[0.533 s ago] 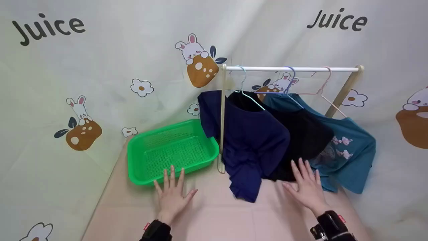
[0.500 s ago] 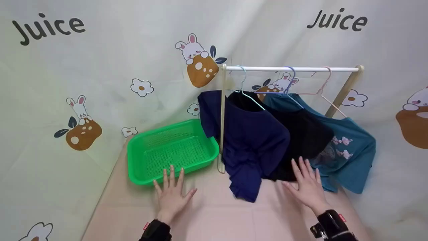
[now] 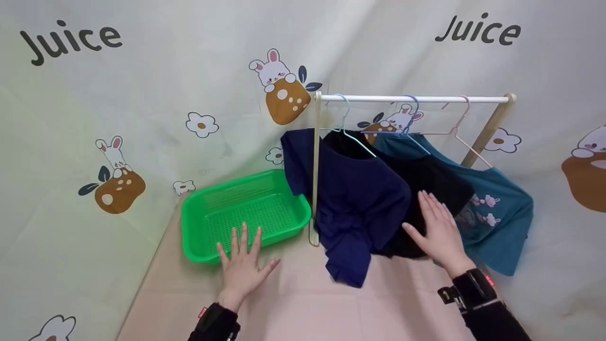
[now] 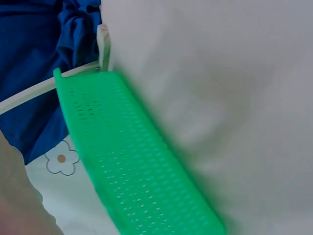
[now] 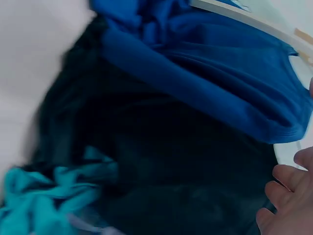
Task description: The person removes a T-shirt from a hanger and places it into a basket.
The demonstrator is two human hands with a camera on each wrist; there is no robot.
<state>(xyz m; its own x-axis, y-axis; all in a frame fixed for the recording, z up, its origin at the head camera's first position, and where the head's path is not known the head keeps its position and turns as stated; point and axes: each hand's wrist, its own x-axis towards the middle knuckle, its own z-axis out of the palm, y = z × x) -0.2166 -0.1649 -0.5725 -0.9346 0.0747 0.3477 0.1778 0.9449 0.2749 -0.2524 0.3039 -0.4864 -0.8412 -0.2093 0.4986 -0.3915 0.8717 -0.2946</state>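
Note:
My left hand [image 3: 243,270] has its fingers spread, and in the head view they overlap the near rim of the green plastic basket [image 3: 265,239]. That hand holds nothing. With fingers extended, my right hand [image 3: 441,235] overlaps the black shirt [image 3: 409,184], which hangs in the middle of a small rack. Left of it hangs a navy shirt [image 3: 360,199], its hem bunched on the table. To the right is a teal shirt [image 3: 506,222] with small pink-white figures. In the right wrist view, fingertips [image 5: 283,178] show beside the black shirt.
The rack has a white rail [image 3: 378,98] on wooden posts. A light blue hanger [image 3: 358,143], a purple-blue hanger [image 3: 417,143] and a pink hanger [image 3: 468,147] hook over it. The pinkish table [image 3: 303,312] meets a printed white cloth backdrop [image 3: 156,80] behind and at both sides.
My right hand has moved up and forward, from beside the black shirt's hem to over its body. My left hand has shifted slightly forward. The basket and shirts stay in place.

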